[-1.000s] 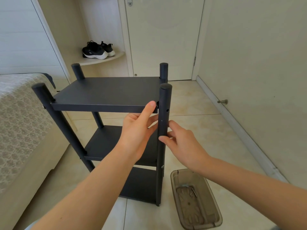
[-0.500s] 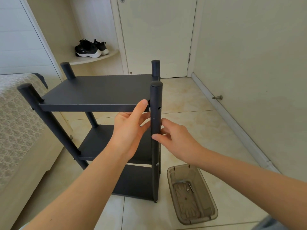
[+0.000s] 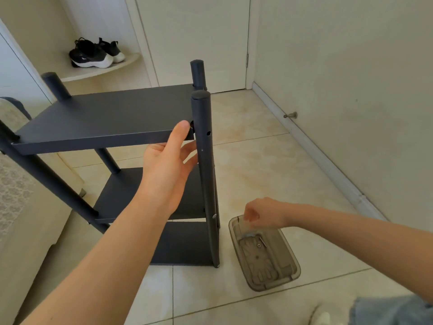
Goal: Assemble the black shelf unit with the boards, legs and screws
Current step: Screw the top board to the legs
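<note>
Home, bedroom I'd say: bed [image 3: 16, 195] on my left, sneakers [image 3: 93, 55] on a corner shelf [image 3: 121, 66], white door [image 3: 199, 38], tiled floor [image 3: 257, 165].

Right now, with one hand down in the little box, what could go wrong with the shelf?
The hole in the front right leg beside the top board looks empty, and only the left hand props that corner, so it might sag or slip.
The right hand is down at the tray; leaning that way could nudge the leg out of line.
The screw in the tray is small and easy to drop.
</note>
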`<action>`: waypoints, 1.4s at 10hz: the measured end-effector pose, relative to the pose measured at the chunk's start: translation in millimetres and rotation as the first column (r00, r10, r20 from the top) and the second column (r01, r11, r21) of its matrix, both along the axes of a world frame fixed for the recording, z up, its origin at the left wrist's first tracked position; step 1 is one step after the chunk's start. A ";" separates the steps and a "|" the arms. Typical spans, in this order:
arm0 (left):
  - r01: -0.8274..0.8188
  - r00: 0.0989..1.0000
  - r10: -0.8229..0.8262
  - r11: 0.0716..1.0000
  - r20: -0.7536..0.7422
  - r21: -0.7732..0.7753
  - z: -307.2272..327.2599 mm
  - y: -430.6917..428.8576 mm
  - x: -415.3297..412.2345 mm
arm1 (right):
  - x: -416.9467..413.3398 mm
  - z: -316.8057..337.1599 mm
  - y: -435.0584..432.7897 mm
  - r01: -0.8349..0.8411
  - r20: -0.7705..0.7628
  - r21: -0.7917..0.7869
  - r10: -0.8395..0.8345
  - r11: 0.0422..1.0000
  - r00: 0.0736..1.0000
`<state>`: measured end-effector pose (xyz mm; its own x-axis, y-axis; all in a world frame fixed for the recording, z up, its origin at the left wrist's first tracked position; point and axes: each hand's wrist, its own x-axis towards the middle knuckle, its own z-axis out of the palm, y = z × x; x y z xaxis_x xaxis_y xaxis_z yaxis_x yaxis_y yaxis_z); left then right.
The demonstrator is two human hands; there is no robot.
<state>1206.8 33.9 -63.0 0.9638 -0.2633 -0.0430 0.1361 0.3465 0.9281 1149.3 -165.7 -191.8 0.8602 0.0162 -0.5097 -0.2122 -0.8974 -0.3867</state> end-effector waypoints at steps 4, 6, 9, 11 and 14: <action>0.019 0.999 -0.021 0.996 -0.026 -0.086 -9.0 -3.2 7.0 | 19.9 -156.5 -29.4 0.302 -0.145 -0.125 -0.319 0.945 0.937; 0.023 0.999 -0.021 0.995 0.026 -0.096 -16.3 -7.6 14.5 | 24.5 -206.0 -29.3 0.368 -0.233 -0.131 -0.390 0.921 0.891; 0.084 0.996 -0.082 0.979 0.020 -0.185 -24.1 -6.6 22.0 | 26.0 -254.0 -31.3 0.412 -0.257 -0.117 -0.429 0.904 0.866; 0.094 0.995 -0.089 0.979 0.034 -0.183 -23.7 -6.1 24.0 | 16.3 -277.3 -29.0 0.547 -0.101 0.016 -0.542 0.837 0.834; 0.115 0.993 -0.106 0.976 0.054 -0.187 -25.9 -6.1 23.9 | 14.3 -271.3 -18.0 0.279 -0.091 -0.216 -0.304 0.936 0.948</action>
<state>1230.7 27.8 -88.9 0.9281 -0.3676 0.0594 0.1440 0.5013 0.8532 1163.6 -183.7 -463.1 0.7432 -0.3377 -0.5776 -0.5101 -0.8446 -0.1625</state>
